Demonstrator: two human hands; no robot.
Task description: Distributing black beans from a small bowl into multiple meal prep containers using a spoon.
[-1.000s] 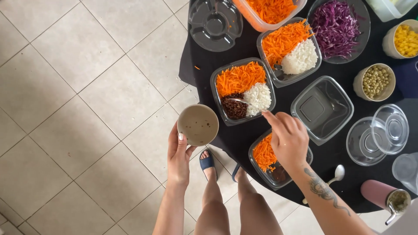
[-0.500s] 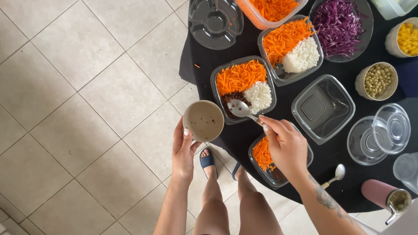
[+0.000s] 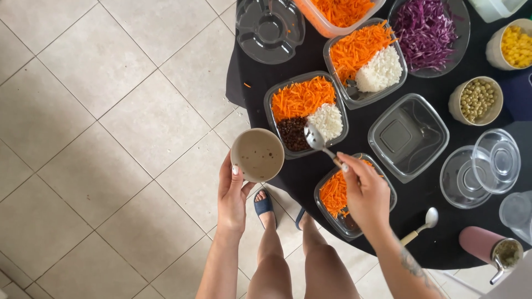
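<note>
My left hand holds a round beige bowl, almost empty, off the edge of the black table. Gripped in my right hand is a metal spoon, its bowl over a clear tray filled with grated carrot, white rice and dark beans. Under my right hand lies another clear tray with grated carrot in it.
A further carrot-and-rice tray, an empty clear tray, a bowl of purple cabbage, cups of peas and corn, clear lids, a second spoon and a pink bottle crowd the table. Tiled floor lies to the left.
My right hand rose from the near carrot tray, took up the spoon and brought it over the carrot, rice and bean tray. The beige bowl moved slightly right, closer to that tray.
</note>
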